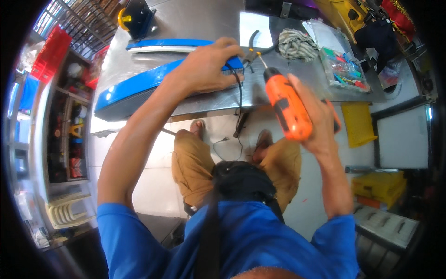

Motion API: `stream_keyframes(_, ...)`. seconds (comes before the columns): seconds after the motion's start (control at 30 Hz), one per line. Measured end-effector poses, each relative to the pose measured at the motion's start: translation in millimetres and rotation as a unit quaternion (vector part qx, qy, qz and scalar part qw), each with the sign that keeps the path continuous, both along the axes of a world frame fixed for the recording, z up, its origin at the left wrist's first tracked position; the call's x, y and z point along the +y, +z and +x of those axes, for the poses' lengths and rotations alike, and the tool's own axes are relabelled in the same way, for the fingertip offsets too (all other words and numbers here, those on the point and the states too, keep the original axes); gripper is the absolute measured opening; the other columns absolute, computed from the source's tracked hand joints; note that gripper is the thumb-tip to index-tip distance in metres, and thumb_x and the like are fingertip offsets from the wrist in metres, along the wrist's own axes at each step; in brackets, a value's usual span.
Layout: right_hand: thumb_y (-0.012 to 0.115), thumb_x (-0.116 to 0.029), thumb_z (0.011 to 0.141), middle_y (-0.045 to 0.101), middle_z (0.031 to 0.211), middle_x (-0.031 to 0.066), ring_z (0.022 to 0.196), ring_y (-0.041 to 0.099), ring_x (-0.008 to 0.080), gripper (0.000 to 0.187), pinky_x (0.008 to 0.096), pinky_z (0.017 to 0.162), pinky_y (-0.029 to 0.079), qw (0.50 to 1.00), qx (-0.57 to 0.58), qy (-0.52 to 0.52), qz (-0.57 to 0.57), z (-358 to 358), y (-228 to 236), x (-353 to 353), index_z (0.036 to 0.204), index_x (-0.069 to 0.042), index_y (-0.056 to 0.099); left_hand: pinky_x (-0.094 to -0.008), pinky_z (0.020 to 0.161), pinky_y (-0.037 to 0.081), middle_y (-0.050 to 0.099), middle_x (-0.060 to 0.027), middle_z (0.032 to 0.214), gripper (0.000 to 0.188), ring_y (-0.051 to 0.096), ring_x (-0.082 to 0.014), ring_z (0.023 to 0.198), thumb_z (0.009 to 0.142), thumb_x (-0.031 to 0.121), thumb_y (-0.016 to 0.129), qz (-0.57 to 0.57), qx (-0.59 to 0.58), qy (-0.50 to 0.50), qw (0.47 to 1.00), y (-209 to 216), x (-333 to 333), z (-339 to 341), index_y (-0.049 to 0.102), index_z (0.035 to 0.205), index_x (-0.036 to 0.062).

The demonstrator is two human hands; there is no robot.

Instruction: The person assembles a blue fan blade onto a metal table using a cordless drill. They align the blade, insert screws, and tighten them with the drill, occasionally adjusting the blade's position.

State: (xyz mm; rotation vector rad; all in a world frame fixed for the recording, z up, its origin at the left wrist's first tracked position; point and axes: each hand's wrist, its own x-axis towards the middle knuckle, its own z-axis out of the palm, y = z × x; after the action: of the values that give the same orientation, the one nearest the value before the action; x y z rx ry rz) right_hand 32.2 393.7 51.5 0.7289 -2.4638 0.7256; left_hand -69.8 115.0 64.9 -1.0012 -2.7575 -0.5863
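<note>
My right hand is wrapped around the grip of an orange and black cordless drill. Its thin bit points away from me over the metal table's front edge. My left hand grips the right end of a long blue housing with a dark grille side, which lies along the table's near edge. A black power cord runs from that end down toward the floor. Behind the housing lies a separate blue cover strip with a white edge. Black-handled pliers rest just beyond the drill bit.
A striped rag, a white paper sheet and a clear organizer box of small colourful parts are on the table. A dark blue tool with a yellow knob stands at the back left. The cord's plug lies on the floor.
</note>
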Motion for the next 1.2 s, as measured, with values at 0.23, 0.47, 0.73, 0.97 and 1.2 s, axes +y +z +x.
stream_keyframes(0.23,0.079,-0.008,0.079,0.072,0.094,0.0166,0.078,0.072,0.0276,0.064,0.035,0.069,0.057,0.995,0.018,0.039,-0.09,40.3,-2.0,-30.5,0.139,0.005,0.059,-0.0474,0.096,0.055,0.056,-0.0213,0.122,0.088,0.066,-0.0416,0.108,0.067,0.051,0.09,-0.038,-0.049,0.187,0.98,6.3,-2.7,11.1,0.056,0.139,0.0133)
stream_keyframes(0.47,0.079,-0.003,0.078,0.074,0.094,0.0161,0.076,0.072,0.0256,0.065,0.0347,0.068,0.057,0.993,0.023,0.024,-0.111,47.3,-20.8,-32.7,0.139,0.006,0.059,-0.0529,0.107,0.048,0.057,-0.0199,0.13,0.081,0.057,-0.0417,0.126,0.064,0.05,0.089,-0.074,0.061,-0.039,0.995,0.8,-12.4,-16.0,0.066,0.132,0.012)
stream_keyframes(0.73,0.08,-0.003,0.079,0.075,0.093,0.0168,0.075,0.073,0.0241,0.063,0.0329,0.067,0.058,0.995,0.053,-0.008,-0.088,52.0,-25.8,-40.5,0.137,0.007,0.059,-0.0554,0.107,0.044,0.065,-0.0179,0.121,0.075,0.058,-0.0355,0.121,0.061,0.046,0.077,-0.137,-0.046,-0.128,0.981,4.8,-11.9,-40.2,0.069,0.126,0.0111)
stream_keyframes(0.97,0.081,-0.001,0.078,0.075,0.091,0.0155,0.071,0.072,0.0228,0.06,0.0314,0.066,0.057,0.995,0.051,-0.031,-0.085,53.5,-28.4,-50.8,0.134,0.008,0.061,-0.053,0.101,0.046,0.065,-0.0179,0.119,0.065,0.06,-0.0355,0.116,0.08,0.057,0.064,-0.016,-0.128,-0.218,0.967,-3.6,-20.7,-63.9,0.067,0.123,0.0081)
stream_keyframes(1.2,0.081,0.0,0.078,0.075,0.092,0.0148,0.076,0.071,0.0202,0.061,0.0294,0.067,0.056,0.989,-0.023,-0.056,-0.137,58.3,-30.6,-50.8,0.135,0.007,0.061,-0.0501,0.087,0.051,0.069,-0.0221,0.102,0.064,0.067,-0.0351,0.098,0.097,0.066,0.052,-0.049,-0.162,-0.005,0.986,-16.0,-11.8,-77.6,0.071,0.108,0.0051)
